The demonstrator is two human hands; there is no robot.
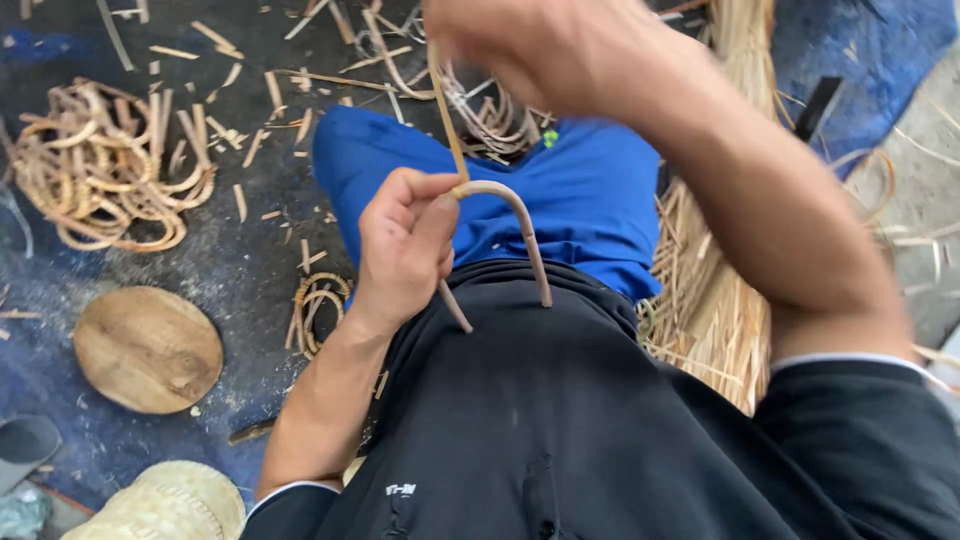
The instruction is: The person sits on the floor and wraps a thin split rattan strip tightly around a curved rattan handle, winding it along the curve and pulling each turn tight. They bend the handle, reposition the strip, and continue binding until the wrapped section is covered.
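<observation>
From the head view, the left hand sits just left of centre, above the lap, fingers curled shut around a bent cane at the top of its bend. The cane forms an upside-down U: its arch is at the thumb, one leg runs down and right, ending over the black shirt, and a shorter leg comes out below the fist, pointing down and right too. So its long axis runs roughly far to near, open ends toward the person. A thin strip rises from the arch, almost upright, tilted a little left at its top, into the right hand. That hand is at the far edge, blurred, closed on the strip's upper end; the exact finger hold cannot be made out. Its forearm slants down to the right. Under the hands lies a blue cloth over the legs. Far left on the dark floor lies a heap of cane rings, with loose chips scattered near it. Nearer, on the left, is a round wooden disc, and at the near edge a woven piece. A small coil lies beside the left wrist. To the right stands a straw bundle.
</observation>
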